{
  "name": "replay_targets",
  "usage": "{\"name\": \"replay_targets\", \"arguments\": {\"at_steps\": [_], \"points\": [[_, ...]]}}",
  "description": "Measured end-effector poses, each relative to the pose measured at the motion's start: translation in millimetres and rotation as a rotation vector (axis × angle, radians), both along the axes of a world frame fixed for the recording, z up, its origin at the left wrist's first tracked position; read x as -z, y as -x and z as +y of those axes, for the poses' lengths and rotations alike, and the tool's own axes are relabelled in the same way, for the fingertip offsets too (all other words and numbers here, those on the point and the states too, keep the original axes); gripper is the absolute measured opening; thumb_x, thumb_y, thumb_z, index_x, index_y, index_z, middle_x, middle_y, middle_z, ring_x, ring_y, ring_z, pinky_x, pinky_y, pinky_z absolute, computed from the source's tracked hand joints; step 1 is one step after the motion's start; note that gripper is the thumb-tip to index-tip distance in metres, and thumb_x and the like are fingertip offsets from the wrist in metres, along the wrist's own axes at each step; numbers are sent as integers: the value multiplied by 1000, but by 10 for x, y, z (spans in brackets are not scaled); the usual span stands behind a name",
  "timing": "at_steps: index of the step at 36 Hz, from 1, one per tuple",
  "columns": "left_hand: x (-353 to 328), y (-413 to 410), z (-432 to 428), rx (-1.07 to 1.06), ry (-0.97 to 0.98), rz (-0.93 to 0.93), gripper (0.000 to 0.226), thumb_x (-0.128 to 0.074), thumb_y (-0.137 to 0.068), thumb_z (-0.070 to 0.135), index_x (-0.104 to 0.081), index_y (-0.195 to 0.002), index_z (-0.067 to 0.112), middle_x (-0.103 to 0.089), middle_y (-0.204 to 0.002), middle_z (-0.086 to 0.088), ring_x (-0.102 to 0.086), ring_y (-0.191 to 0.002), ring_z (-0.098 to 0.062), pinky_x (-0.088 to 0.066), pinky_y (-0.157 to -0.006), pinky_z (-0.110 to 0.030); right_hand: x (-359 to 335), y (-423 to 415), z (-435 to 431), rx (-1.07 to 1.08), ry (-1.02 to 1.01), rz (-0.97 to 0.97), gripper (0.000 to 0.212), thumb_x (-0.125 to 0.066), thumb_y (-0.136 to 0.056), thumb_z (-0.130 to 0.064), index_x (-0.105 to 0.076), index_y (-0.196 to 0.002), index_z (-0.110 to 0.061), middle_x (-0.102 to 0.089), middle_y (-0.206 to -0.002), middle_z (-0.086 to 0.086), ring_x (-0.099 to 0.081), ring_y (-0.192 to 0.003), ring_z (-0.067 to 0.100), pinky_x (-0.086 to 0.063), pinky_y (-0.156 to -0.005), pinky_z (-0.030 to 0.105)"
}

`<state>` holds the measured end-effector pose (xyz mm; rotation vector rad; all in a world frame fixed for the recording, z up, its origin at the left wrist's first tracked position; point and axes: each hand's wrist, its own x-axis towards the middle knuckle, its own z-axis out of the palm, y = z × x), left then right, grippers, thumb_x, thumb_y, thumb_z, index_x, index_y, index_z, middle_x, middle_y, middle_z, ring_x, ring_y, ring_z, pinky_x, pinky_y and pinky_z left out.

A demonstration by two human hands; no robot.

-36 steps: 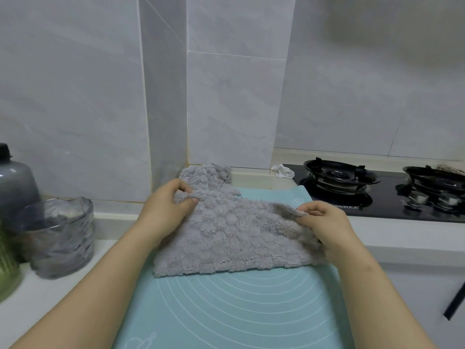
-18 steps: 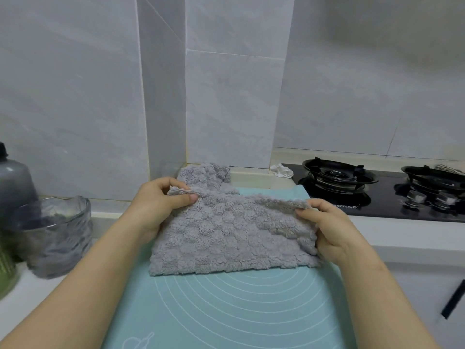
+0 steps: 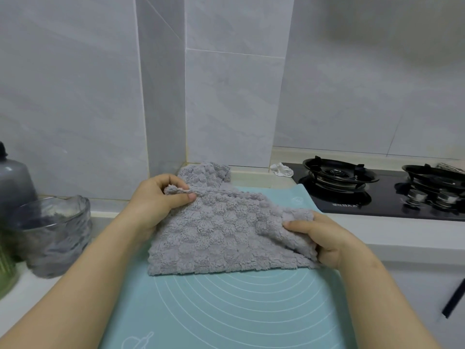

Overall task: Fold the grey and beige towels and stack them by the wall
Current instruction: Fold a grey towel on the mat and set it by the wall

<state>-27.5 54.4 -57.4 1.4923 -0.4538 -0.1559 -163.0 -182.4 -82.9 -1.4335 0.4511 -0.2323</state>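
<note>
A fluffy grey towel point(image 3: 221, 238) lies on the pale blue baking mat point(image 3: 226, 311), its near edge flat and its far edge raised. My left hand point(image 3: 156, 202) pinches the far left corner between thumb and fingers. My right hand point(image 3: 324, 238) grips the right end, bunched and lifted over the near edge. Behind it a second grey towel point(image 3: 206, 172) sits in the wall corner. No beige towel is in view.
A black gas hob point(image 3: 377, 190) with two burners is at the right, a crumpled white scrap point(image 3: 281, 170) at its back left corner. On the left stand a glass bowl point(image 3: 55, 235) and a dark grey bottle point(image 3: 12, 182). A black drawer handle point(image 3: 453, 301) is lower right.
My right hand has brought its end of the grey towel toward me and down, bunching it over the near edge. My left hand keeps its pinch on the far left corner.
</note>
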Motion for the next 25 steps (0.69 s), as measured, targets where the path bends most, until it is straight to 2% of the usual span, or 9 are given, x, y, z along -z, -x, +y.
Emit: {"name": "replay_targets", "arguments": {"at_steps": [3, 8, 12, 16, 19, 22, 23, 25], "points": [[-4, 16, -8, -11, 1, -34, 24, -71, -72, -2, -56, -67, 15, -54, -65, -7, -50, -57, -18, -44, -52, -23, -34, 16, 35, 66, -22, -66, 19, -61, -82, 8, -62, -95, -6, -72, -70, 10, -69, -59, 22, -56, -51, 28], [-16, 23, -8, -19, 41, -78, 24, -72, -74, 1, -57, -66, 19, -53, -69, -5, -49, -60, -19, -41, -59, -28, -128, 67, 22, 177, -82, -265, 28, -56, -81, 14, -55, -75, -13, -64, -52, -1, -63, -47, 8, -50, -44, 16], [-15, -10, 17, -51, 84, -104, 23, -73, -74, 6, -62, -63, 23, -55, -76, -9, -50, -73, -21, -42, -73, -34, -179, 103, 45, 107, -132, -346, 31, -50, -83, 15, -53, -69, -13, -62, -52, 3, -62, -46, 11, -49, -41, 19], [-4, -37, 28, -84, 81, -147, 28, -73, -75, 9, -65, -59, 30, -56, -83, -9, -51, -78, -20, -41, -75, -35, -152, 102, 41, 63, -92, -312, 30, -52, -82, 15, -56, -68, -12, -64, -56, 3, -63, -47, 11, -49, -42, 18], [-4, -58, 37, -95, 66, -164, 26, -74, -75, 11, -65, -61, 31, -56, -87, -11, -51, -80, -21, -41, -77, -37, -139, 92, -3, 60, -46, -275, 27, -55, -81, 14, -58, -73, -12, -64, -56, 2, -63, -48, 10, -49, -45, 18], [1, -69, 41, -92, 58, -187, 27, -73, -76, 10, -65, -62, 31, -56, -89, -10, -51, -82, -22, -41, -78, -38, -155, 107, -17, 44, -6, -235, 29, -60, -79, 12, -63, -88, -15, -68, -76, 7, -66, -65, 17, -54, -67, 28], [0, -69, 41, -90, 55, -193, 27, -73, -76, 10, -65, -62, 31, -57, -89, -10, -51, -83, -22, -41, -79, -39, -137, 98, -37, 26, -18, -211, 32, -60, -79, 12, -63, -94, -16, -69, -81, 9, -67, -66, 19, -56, -66, 29], [2, -71, 43, -91, 42, -208, 26, -73, -77, 10, -65, -63, 31, -58, -90, -11, -53, -85, -24, -43, -83, -42, -107, 96, -17, -11, -37, -130, 36, -60, -79, 13, -61, -105, -12, -69, -87, 13, -68, -61, 18, -55, -52, 24]]}}
